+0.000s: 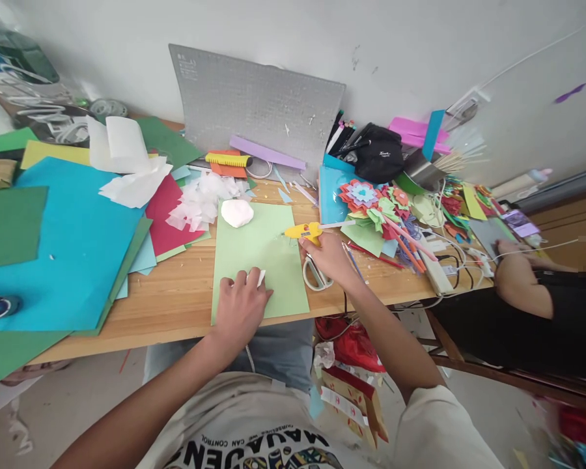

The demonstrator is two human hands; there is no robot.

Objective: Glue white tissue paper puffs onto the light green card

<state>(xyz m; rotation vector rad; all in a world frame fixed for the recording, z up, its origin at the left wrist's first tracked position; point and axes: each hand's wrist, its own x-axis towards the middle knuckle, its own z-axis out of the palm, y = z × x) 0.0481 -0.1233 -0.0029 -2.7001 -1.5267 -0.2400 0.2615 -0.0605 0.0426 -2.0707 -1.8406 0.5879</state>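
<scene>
Curled down onto the light green sheet [268, 251] with the left hand [241, 306], knuckles up, pinching a small white scrap [260, 278] poking out past the fingertips at 1 o'clock. Clenched around the yellow glue gun [305, 231] with the right hand [329, 255], nozzle aimed toward 9 o'clock over the sheet's upper right corner, glue stick jutting out the back toward 3 o'clock. Gun at 2 o'clock from the scrap, near but clear of it, both above the same green sheet. Just below the right hand, at 6 o'clock, white-handled scissors [315, 277] lying on the wooden table [176, 299] against the sheet's right edge. At 12 o'clock from the left hand, a white tissue ball [237, 212] resting on the sheet's top edge, with loose tissue scraps [202, 198] and a red sheet [168, 208] just beside it at 9 o'clock. Farther out at 9 o'clock, a big blue sheet [73, 241] over other coloured paper. At 2 o'clock from the right hand, a heap of paper flowers [371, 202], then a black pouch [378, 153] behind. At 12 o'clock, leaning on the wall, a grey cutting mat [258, 111]. At 3 o'clock, by the table's end, another person's bare arm [517, 280].
</scene>
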